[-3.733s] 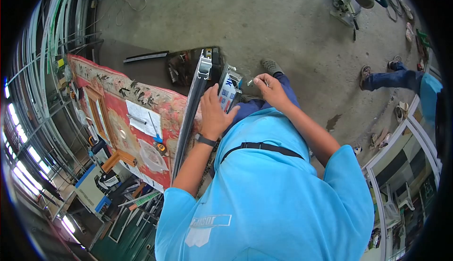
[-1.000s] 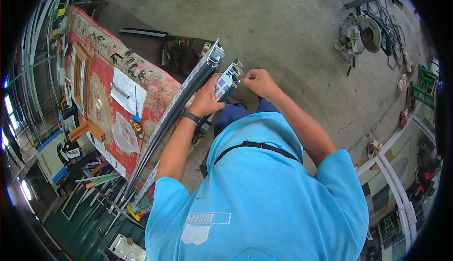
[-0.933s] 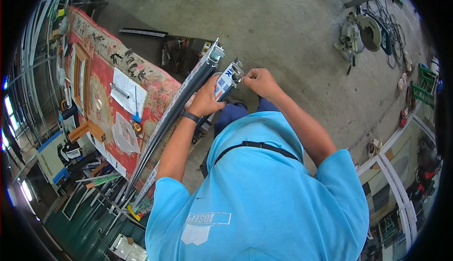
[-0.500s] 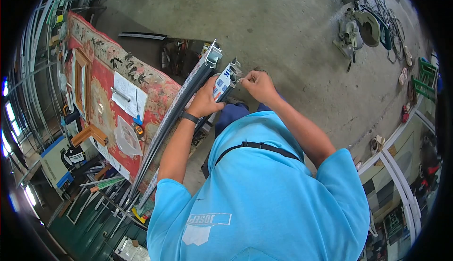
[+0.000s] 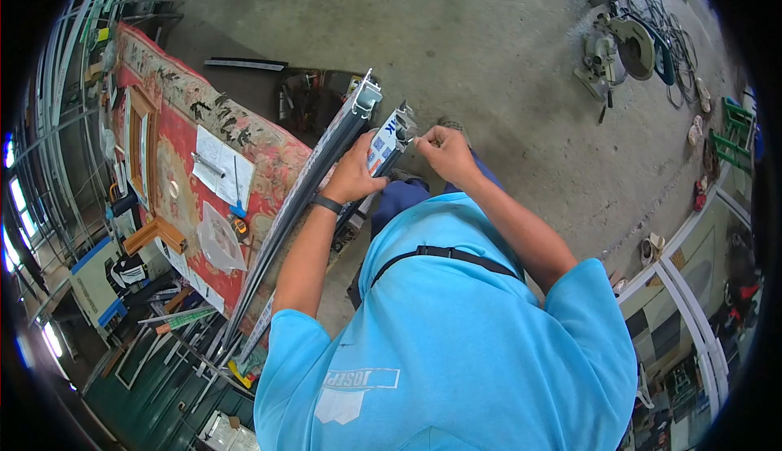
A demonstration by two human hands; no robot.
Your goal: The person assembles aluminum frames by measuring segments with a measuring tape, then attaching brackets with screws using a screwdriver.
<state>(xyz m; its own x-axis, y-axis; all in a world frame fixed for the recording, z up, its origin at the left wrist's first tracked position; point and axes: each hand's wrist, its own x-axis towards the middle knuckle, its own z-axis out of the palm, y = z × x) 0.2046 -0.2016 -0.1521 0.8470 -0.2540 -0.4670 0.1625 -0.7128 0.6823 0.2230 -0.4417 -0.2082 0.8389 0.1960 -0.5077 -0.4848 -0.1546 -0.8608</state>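
Note:
My left hand (image 5: 356, 172), with a dark band at the wrist, is wrapped round a dark profile with a white and blue label (image 5: 380, 149). Close to the open end of that profile, my right hand (image 5: 444, 151) is closed in a pinch. Something small and thin shows at its fingertips, too small to name. Beside the labelled piece, a longer dark profile (image 5: 326, 143) runs along the edge of the cloth-covered table (image 5: 273, 137).
Papers (image 5: 213, 154), a screwdriver (image 5: 237, 204), a plastic bag (image 5: 218, 239) and wooden frame samples (image 5: 141, 141) lie on the table. A circular-blade saw (image 5: 615, 52) with cables stands on the floor at the upper right. Green stools (image 5: 735, 136) are at the far right.
My right hand has shifted very slightly near the profile end, still pinched. A foot shows a little more behind it. My left hand keeps its hold.

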